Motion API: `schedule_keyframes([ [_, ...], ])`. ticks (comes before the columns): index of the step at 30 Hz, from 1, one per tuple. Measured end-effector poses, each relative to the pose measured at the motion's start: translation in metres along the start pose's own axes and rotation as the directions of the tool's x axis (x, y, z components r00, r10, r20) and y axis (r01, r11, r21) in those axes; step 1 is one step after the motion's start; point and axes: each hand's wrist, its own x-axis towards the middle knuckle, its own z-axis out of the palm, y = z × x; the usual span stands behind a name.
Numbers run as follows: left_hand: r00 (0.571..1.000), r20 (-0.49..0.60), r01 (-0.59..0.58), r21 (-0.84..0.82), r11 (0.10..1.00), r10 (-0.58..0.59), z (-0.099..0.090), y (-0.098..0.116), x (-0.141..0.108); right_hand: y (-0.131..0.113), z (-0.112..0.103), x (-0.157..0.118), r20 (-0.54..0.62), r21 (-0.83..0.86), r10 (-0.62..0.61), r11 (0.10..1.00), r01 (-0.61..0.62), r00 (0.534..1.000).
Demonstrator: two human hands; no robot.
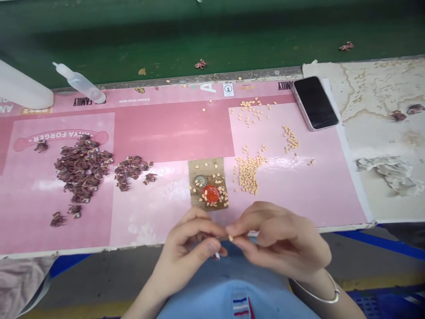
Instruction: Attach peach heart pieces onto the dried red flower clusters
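Note:
My left hand (186, 250) is closed on a small maroon piece with a white spot (217, 256), mostly hidden by the fingers. Between thumb and forefinger, my right hand (282, 237) pinches a tiny cream-coloured piece (230, 238). The fingertips of both hands meet just in front of the table's near edge. Beyond them lies a brown square mat (206, 165) bearing a red round cap (211, 193), a metal bottle cap (200, 180) and scattered cream bits. A pile of similar cream pieces (248, 174) lies to its right.
Many small maroon pieces (81, 166) form a heap at the left, with a smaller cluster (129, 169) beside it. A clear dropper bottle (81, 85) and a white bottle (25, 84) lie at the back left. A phone (315, 103) and crumpled paper (390, 173) lie at the right.

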Motion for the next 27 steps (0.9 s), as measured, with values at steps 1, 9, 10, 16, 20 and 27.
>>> schedule_keyframes([
  [1, 0.998, 0.027, 0.066, -0.069, 0.995, -0.064, 0.003, -0.001, 0.002, -0.002, 0.004, 0.003, 0.033, 0.005, -0.03, 1.0, 0.03, 0.999],
  [9, 0.986, 0.049, 0.169, -0.26, 0.951, -0.162, 0.003, -0.016, 0.004, 0.0, 0.014, 0.003, 0.07, -0.094, -0.066, 0.993, 0.073, 0.995],
  [10, 0.985, 0.048, 0.171, -0.27, 0.947, -0.164, 0.003, -0.017, 0.004, 0.0, 0.014, 0.002, 0.084, -0.11, -0.074, 0.99, 0.083, 0.994],
  [16, 0.989, 0.034, 0.15, -0.266, 0.952, -0.146, 0.0, -0.014, 0.003, 0.001, 0.009, 0.0, 0.104, -0.072, -0.03, 0.997, 0.038, 0.994],
  [20, 0.995, 0.013, 0.103, -0.234, 0.967, -0.103, 0.0, -0.01, 0.003, 0.002, 0.012, -0.002, 0.061, -0.016, 0.019, 1.0, -0.018, 0.998],
  [27, 0.993, -0.108, -0.056, -0.055, 0.997, 0.05, -0.003, -0.008, 0.005, 0.007, 0.013, -0.005, -0.058, 0.05, 0.12, 0.992, -0.117, 0.991],
])
